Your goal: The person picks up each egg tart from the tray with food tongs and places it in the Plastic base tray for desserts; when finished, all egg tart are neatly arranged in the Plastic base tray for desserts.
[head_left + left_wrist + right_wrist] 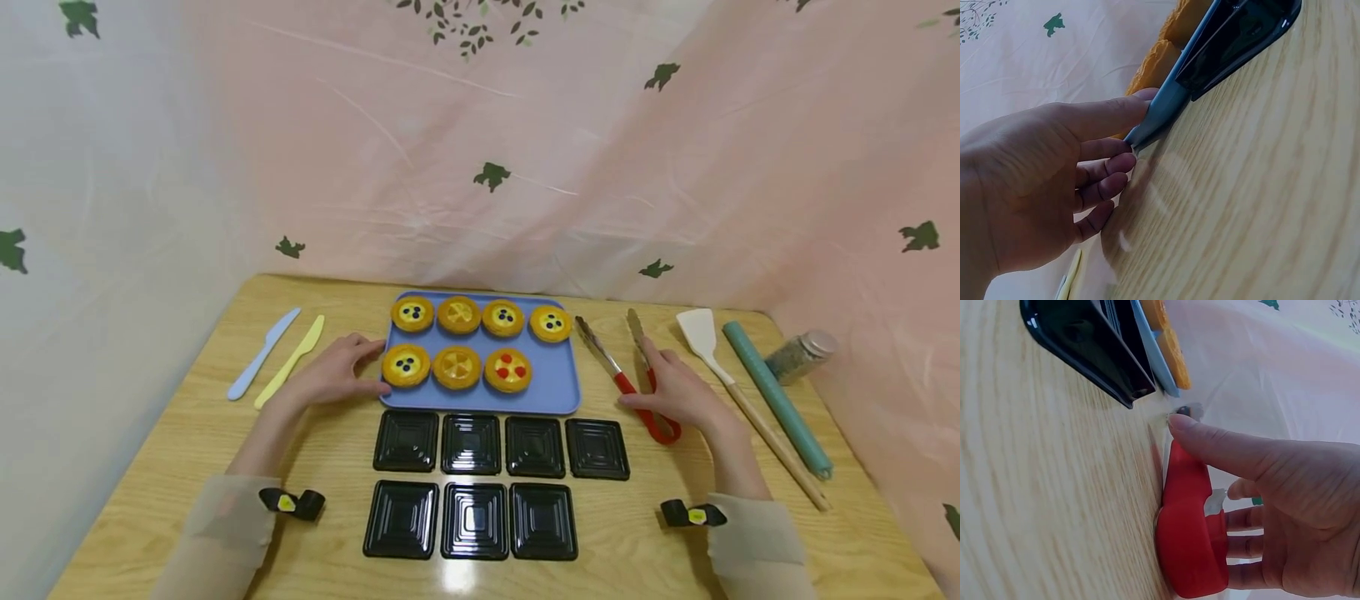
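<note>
My left hand lies at the left edge of a blue tray, thumb on its rim near the front corner and fingers loosely bent alongside. On the tray stand several toy egg tarts, topped with dark berries, orange wedges or red pieces. My right hand holds red-handled tongs that lie spread on the table. Its thumb rests on the near handle, with the other fingers behind at the far one. The tongs' metal arms point toward the back.
Several black square dishes form two rows before the tray. A blue knife and yellow knife lie left. To the right are a white spatula, a teal rolling pin and a shaker jar. A curtain hangs behind.
</note>
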`<action>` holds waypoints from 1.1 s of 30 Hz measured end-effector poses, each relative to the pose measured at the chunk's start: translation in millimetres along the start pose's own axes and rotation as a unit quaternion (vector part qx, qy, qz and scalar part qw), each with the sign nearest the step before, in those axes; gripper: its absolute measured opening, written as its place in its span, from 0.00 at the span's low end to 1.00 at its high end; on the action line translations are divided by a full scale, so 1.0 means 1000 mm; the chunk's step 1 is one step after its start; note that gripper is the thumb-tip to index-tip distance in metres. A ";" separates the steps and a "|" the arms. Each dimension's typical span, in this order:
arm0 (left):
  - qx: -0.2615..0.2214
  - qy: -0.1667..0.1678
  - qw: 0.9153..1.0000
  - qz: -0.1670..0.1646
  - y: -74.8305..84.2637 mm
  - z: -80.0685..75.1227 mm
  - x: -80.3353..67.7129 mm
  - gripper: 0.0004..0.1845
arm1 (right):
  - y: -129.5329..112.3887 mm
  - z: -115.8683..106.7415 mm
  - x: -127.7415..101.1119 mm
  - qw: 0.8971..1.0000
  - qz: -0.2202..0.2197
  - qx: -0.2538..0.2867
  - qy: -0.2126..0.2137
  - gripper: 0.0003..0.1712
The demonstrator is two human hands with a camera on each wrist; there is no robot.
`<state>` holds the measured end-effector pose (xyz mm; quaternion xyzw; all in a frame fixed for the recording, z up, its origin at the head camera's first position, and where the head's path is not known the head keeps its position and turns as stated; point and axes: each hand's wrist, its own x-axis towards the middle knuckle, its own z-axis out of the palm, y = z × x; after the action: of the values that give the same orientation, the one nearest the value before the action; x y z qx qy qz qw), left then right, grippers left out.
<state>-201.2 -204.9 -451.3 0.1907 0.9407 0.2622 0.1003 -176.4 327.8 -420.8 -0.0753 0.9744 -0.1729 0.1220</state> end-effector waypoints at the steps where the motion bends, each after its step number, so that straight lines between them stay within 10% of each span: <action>1: 0.000 0.001 1.000 0.001 0.000 0.000 0.000 0.49 | 0.000 0.000 0.000 1.000 0.003 0.000 0.001 0.71; 33: -0.012 -0.007 1.000 0.018 -0.003 -0.002 -0.002 0.48 | 0.006 0.004 0.005 1.000 0.011 0.017 -0.008 0.66</action>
<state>-201.0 -208.4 -450.9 0.2082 0.9332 0.2739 0.1043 -180.6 331.1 -427.1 -0.0635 0.9712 -0.1877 0.1327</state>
